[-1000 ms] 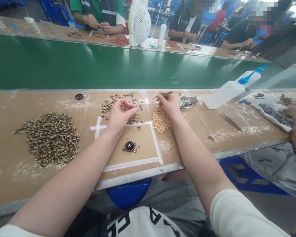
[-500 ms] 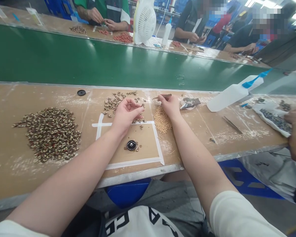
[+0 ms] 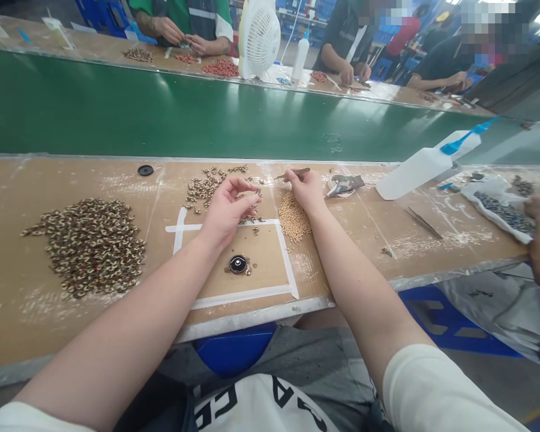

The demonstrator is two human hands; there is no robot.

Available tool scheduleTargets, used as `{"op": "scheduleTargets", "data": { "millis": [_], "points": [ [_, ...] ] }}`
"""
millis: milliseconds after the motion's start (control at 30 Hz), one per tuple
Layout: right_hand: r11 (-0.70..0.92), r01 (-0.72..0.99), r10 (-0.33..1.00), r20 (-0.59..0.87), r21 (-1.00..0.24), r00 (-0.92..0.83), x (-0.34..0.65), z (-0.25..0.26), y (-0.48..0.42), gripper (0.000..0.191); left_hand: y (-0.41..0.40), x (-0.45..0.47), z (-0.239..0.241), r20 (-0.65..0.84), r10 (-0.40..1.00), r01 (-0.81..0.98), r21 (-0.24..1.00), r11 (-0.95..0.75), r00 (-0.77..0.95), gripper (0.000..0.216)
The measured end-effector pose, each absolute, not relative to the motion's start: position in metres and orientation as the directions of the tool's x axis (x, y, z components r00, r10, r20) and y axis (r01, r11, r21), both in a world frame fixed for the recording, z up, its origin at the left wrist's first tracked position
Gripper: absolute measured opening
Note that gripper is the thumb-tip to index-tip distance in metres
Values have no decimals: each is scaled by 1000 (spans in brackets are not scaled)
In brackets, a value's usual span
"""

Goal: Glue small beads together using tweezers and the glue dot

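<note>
My left hand (image 3: 228, 210) is above the near table, thumb and fingertips pinched on a small metal piece (image 3: 258, 192) too small to make out fully. Scattered small brown-and-gold pieces (image 3: 203, 191) lie behind and beside it. In my right hand (image 3: 306, 191) is a pair of tweezers (image 3: 299, 172), its tips pointing left toward my left hand. Below that hand spreads a pile of small beige beads (image 3: 293, 221). Nearer me, a small round black dish (image 3: 238, 264) with a shiny surface sits inside a white tape frame (image 3: 247, 295).
A large pile of brown-and-cream pieces (image 3: 94, 249) lies left, near a black lid (image 3: 145, 170). To the right are a white squeeze bottle (image 3: 414, 173), a camouflage-patterned tube (image 3: 347, 184) and other tweezers (image 3: 423, 222). Beyond the green belt (image 3: 162, 114), several people work near a fan (image 3: 260, 42).
The view has shifted slightly. Both my hands keep nearly the same place and grip. Across the belt, one person's hands have moved lower and farther apart.
</note>
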State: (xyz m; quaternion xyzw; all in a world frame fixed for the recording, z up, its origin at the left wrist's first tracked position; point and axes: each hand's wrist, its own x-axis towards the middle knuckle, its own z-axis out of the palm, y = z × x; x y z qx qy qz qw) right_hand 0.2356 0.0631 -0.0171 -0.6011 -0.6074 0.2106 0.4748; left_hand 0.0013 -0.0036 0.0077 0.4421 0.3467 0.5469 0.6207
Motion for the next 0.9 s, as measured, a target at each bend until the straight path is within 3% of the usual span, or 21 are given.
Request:
{"op": "scheduleTargets", "data": {
  "millis": [300, 533, 600, 700, 900],
  "points": [
    [199, 546, 923, 343, -814, 175, 234, -17, 63, 32, -4, 3, 11, 71, 985, -391, 921, -5, 157, 33],
    [404, 79, 910, 409, -911, 70, 206, 8, 37, 48, 2, -5, 4, -17, 993, -425, 903, 65, 115, 10],
    [421, -1, 907, 420, -907, 25, 198, 13, 28, 46, 2, -6, 4, -61, 986, -435, 892, 123, 153, 14],
    [443, -73, 893, 447, -894, -51, 191, 14, 19, 36, 1, -5, 5, -91, 975, -447, 878, 174, 201, 27],
    [486, -12, 868, 484, -874, -113, 189, 14, 14, 33, 0, -4, 8, -104, 978, -492, 851, 182, 182, 24]
  ]
}}
